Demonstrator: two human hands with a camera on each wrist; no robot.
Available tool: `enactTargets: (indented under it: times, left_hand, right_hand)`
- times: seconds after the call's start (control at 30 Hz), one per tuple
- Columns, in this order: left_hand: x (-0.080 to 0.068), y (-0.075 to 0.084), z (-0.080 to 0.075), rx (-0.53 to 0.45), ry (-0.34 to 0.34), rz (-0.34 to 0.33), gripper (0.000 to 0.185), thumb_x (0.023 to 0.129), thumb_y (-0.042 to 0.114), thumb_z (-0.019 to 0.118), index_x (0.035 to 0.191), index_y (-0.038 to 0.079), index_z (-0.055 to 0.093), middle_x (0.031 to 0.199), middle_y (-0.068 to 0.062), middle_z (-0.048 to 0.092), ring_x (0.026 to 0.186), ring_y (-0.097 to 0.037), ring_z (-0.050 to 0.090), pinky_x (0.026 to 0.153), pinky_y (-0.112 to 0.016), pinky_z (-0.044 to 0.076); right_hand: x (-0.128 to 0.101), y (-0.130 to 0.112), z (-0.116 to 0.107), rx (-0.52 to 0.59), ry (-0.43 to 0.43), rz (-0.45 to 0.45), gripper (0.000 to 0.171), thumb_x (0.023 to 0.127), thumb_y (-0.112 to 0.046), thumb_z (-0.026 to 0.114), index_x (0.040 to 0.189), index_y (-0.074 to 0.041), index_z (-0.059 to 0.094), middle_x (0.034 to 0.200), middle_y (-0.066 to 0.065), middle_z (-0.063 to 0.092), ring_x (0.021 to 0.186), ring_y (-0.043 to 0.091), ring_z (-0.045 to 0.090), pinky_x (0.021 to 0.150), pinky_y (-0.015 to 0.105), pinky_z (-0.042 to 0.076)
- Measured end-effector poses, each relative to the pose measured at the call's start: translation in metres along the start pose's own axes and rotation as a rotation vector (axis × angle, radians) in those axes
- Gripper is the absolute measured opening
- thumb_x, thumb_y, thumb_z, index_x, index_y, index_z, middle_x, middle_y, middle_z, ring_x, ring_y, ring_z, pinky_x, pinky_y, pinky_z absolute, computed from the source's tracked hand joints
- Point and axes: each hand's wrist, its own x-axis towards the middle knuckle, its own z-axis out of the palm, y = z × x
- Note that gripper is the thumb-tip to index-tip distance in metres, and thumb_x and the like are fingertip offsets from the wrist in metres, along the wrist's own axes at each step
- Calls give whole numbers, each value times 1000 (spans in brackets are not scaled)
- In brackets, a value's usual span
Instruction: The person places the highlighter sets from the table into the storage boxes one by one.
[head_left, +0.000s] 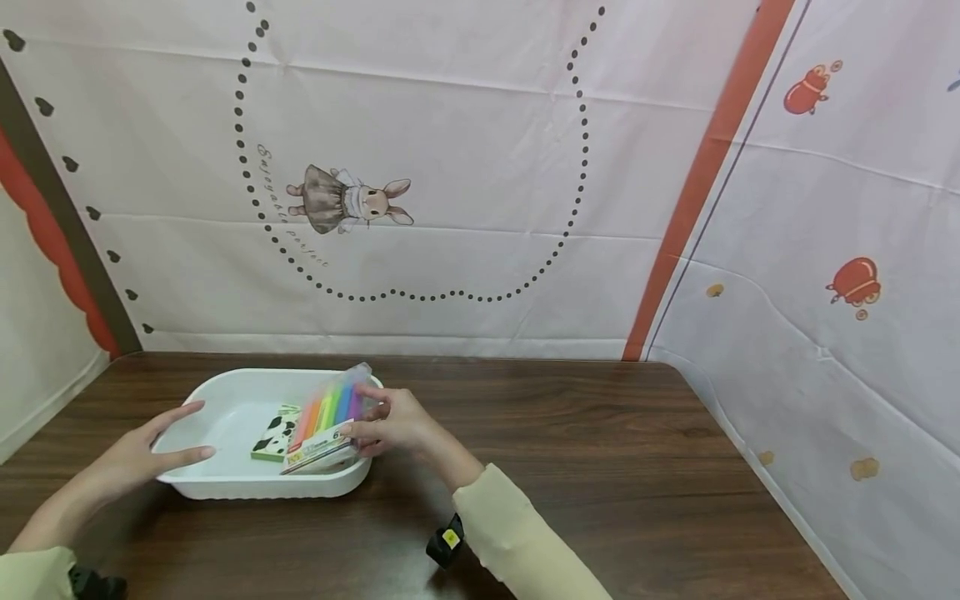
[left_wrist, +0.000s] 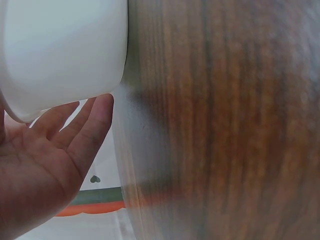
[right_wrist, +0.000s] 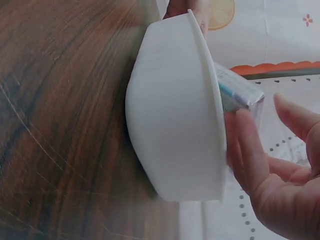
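A white oval plastic basin (head_left: pixel 225 483) stands on the table at the left of the head view. Inside, toward its right end, leans a clear pack of rainbow-coloured sticks (head_left: pixel 325 417) that look like pens, tilted up against the rim. Beside it is a small panda-print box (head_left: pixel 275 433) with a green edge. My left hand (head_left: pixel 135 450) touches the basin's left end, its fingers fairly straight along the outer wall (left_wrist: pixel 75 50). Over the pack's right side reaches my right hand (head_left: pixel 393 429); in the right wrist view its thumb (right_wrist: pixel 295 115) stands apart from the pack's corner (right_wrist: pixel 247 95).
The dark wood-grain table (head_left: pixel 600 467) extends far to the right of the basin. Behind it hangs a white printed cloth (head_left: pixel 465 167) with a rabbit figure, and another printed cloth (head_left: pixel 847 208) closes off the right side. Both wrists carry black straps (head_left: pixel 446 540).
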Motion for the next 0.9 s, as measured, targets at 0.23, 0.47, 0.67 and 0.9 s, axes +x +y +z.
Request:
enactTargets:
  times: [0.23,0.47,0.67,0.9]
  left_hand:
    - [-1,1,1,-8,3,2,85,87,41,57,144,2,8,138,-43,2,121,-64,6,85,-72,18]
    - [-2,1,3,-5,6,-9,84,87,41,57,144,1,9,138,-43,3,120,-64,7,85,-72,19]
    - [-7,2,3,6,7,-6,84,87,40,57,144,2,9,137,-44,4,120,-63,8,85,-72,19]
    - [-8,4,2,11,5,-3,84,88,41,57,145,3,9,137,-44,5,119,-64,9,85,-72,20]
  right_hand:
    - [-8,-7,-2,-297,107,-70,44,73,-7,76,115,-7,64,97,10,69,63,14,66,55,25,54]
    - [-15,-10,-9,-335,110,-148,33,75,-9,74,106,-3,68,88,5,71,65,7,64,59,29,55]
    - [-15,-3,-17,-191,79,-133,35,74,-10,75,108,-3,67,88,4,70,76,7,63,65,30,55]
    - [-14,-3,-15,-251,9,-178,34,77,-12,73,109,-4,67,101,3,69,88,4,62,73,18,49]
